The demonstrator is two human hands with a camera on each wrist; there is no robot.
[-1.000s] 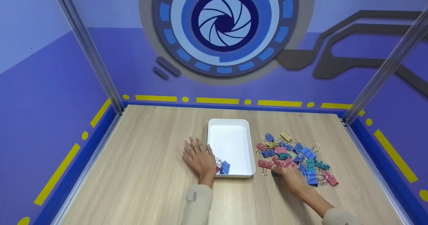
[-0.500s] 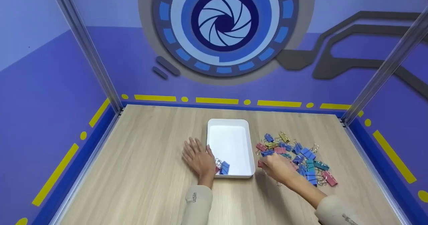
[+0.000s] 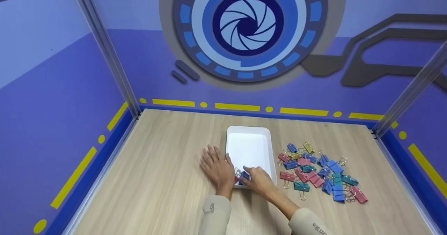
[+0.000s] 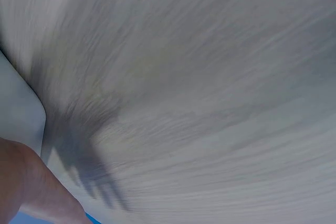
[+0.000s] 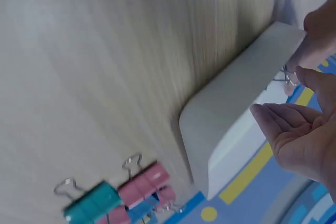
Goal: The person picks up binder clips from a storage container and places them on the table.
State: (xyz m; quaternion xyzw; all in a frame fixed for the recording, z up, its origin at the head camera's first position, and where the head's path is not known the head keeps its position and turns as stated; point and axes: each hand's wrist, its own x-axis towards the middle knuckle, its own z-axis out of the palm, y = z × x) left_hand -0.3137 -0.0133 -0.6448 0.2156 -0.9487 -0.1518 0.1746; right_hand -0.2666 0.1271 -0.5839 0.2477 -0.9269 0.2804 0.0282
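A white tray [image 3: 248, 144] lies mid-table. My left hand [image 3: 218, 170] rests beside its left wall, fingers spread, thumb at the rim. Inside the near left corner are a dark blue binder clip [image 3: 246, 175], a partly hidden red one and wire handles. My right hand [image 3: 259, 181] reaches over the near wall, with index finger and thumb either side of the dark blue clip. In the right wrist view, the right hand's [image 5: 307, 142] thumb and fingers stand apart with nothing visible gripped. The left wrist view catches part of the left hand [image 4: 39, 190] against the tray wall [image 4: 18, 108].
To the tray's right lies a loose pile of red, blue, teal and yellow binder clips, with a teal clip [image 3: 301, 186] nearest the front. Patterned blue panels [image 3: 188, 85] and metal posts [image 3: 117, 60] stand around the wooden table [image 3: 167, 151].
My right hand has moved left from the clip pile to the tray's near left corner. The left hand stays beside the tray. The head view has shifted slightly.
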